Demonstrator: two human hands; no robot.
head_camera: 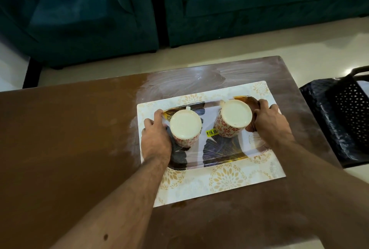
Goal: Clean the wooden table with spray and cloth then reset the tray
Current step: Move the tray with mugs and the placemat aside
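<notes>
Teal sofa [99, 19] at 12 o'clock beyond wooden desk [69, 139]. Smeared desk half carries floral placemat [223, 181]; tray [223, 151] on it, two upturned mugs [185, 129] aboard. My left hand [157, 137], right hand [269, 121]: fingers clamped on tray ends.

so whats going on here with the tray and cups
A person grips a patterned tray at both ends, left hand on one end, right hand on the other. Two mugs stand upside down on it. The tray sits over a floral placemat on the wooden table, whose right part shows wipe streaks.
</notes>
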